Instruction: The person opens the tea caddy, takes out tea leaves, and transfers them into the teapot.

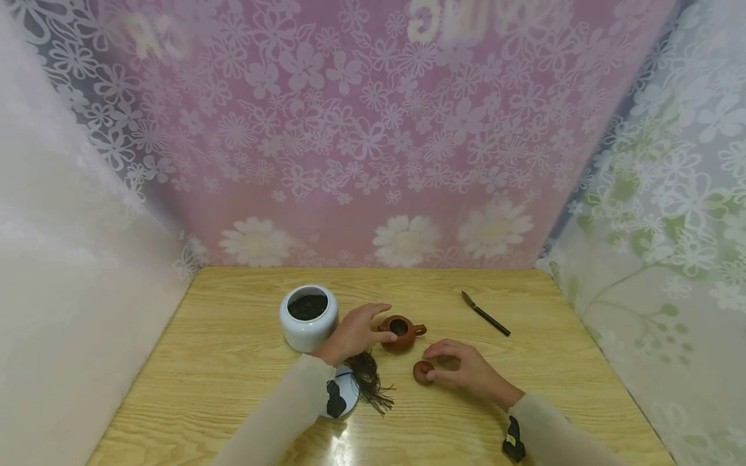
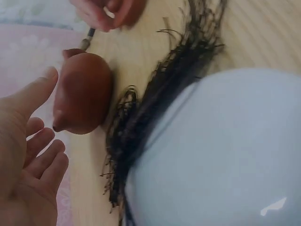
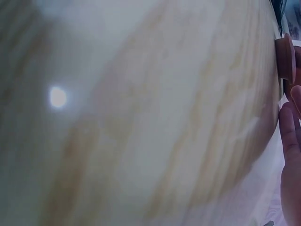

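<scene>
My left hand [image 1: 357, 331] spreads its thumb and fingers around the spout side of a small reddish-brown teapot [image 1: 402, 343]. In the left wrist view, its fingers [image 2: 47, 165] are straightish beside the teapot [image 2: 87, 94], gripping nothing; whether one touches the spout is unclear. The teapot's top is uncovered. My right hand [image 1: 469, 372] pinches a round brown teapot lid [image 1: 421, 374] low at the table, nearer me than the pot. In the right wrist view, the lid [image 3: 285, 59] shows at the right edge with fingers [image 3: 288, 127] beside it; most of that hand is cut off.
A white jar [image 1: 304, 333] holding dark tea leaves stands left of the teapot. Under my left wrist lie a white round lid [image 1: 348, 391] and dark stringy strands [image 1: 367, 378]. A dark-handled brush [image 1: 489, 320] lies at the right. Patterned cloth surrounds the wooden table [image 1: 233, 362].
</scene>
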A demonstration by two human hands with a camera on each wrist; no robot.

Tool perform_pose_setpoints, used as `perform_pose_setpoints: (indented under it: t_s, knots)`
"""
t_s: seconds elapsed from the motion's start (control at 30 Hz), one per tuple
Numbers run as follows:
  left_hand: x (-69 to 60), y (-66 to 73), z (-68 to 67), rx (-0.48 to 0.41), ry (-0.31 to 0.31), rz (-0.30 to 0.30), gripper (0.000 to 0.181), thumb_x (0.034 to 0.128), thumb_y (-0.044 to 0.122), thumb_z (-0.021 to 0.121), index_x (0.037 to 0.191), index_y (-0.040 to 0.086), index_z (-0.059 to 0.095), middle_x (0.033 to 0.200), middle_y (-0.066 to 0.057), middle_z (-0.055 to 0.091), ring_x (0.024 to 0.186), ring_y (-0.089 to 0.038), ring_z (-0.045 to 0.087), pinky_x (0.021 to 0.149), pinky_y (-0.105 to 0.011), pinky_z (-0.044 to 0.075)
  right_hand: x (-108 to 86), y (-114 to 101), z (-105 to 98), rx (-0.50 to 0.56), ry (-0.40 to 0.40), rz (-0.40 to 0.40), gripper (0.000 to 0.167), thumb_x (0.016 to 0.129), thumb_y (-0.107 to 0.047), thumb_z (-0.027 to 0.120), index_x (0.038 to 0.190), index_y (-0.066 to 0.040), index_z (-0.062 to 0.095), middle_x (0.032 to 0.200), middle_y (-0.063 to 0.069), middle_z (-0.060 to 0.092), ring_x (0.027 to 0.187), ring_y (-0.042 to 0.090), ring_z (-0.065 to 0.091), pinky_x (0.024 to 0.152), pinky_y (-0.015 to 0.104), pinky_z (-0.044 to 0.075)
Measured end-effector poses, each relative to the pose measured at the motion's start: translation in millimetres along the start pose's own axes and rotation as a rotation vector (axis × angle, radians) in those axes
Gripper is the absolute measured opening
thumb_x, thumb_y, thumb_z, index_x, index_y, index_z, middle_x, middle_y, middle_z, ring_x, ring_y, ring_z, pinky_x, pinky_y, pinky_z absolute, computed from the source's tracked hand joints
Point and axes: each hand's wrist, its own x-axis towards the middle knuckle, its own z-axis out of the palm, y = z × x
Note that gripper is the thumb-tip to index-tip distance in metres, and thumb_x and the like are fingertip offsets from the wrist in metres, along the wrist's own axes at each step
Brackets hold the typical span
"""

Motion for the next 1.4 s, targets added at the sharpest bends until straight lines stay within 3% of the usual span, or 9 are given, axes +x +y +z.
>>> perform_pose_setpoints:
  t_s: [0.23, 0.4, 1.03, 1.4]
  knots:
    - [-1.3, -8.6, 10.7, 0.025, -0.003, 0.039, 0.074, 0.0987, 0.036, 0.084, 0.161, 0.011, 0.054, 0.162, -0.009, 0.058, 0.150, -0.034, 0.055, 0.120, -0.054, 0.050, -0.6, -4.6, 2.9, -0.002, -0.025, -0.008, 0.028, 0.099, -0.032, 0.083, 0.126, -0.025, 0.080, 0.131, -0.001, 0.075, 0.121, 0.013, 0.069, 0.106, 0.032, 0.058]
    - [-4.1, -7.8, 12.7, -0.001, -0.015, 0.018, 0.071, 0.1000, 0.033, 0.082, 0.161, 0.011, 0.055, 0.159, -0.009, 0.060, 0.145, -0.033, 0.059, 0.115, -0.053, 0.053, -0.6, -5.8, 3.6, 0.011, -0.031, -0.013, 0.027, 0.100, -0.030, 0.082, 0.126, -0.022, 0.080, 0.131, 0.002, 0.075, 0.121, 0.019, 0.070, 0.104, 0.031, 0.060]
    - [-4.2, -10.5, 13.7, 0.015, -0.015, 0.015, 0.070, 0.1013, 0.035, 0.081, 0.162, 0.013, 0.054, 0.160, -0.010, 0.059, 0.146, -0.033, 0.058, 0.116, -0.052, 0.053, 3.3, -4.8, 4.9, -0.029, -0.009, -0.058, 0.018, 0.103, -0.029, 0.079, 0.120, -0.023, 0.081, 0.123, -0.002, 0.077, 0.114, 0.017, 0.072, 0.103, 0.031, 0.060]
    - [-5.6, -10.0, 16.1, -0.010, -0.004, 0.027, 0.070, 0.1017, 0.031, 0.081, 0.163, 0.010, 0.052, 0.159, -0.010, 0.061, 0.140, -0.030, 0.064, 0.110, -0.048, 0.057, 18.2, -18.2, -18.3, -0.078, 0.059, -0.064, 0.018, 0.101, -0.022, 0.080, 0.119, -0.022, 0.081, 0.125, 0.000, 0.075, 0.104, 0.008, 0.073, 0.092, 0.034, 0.065]
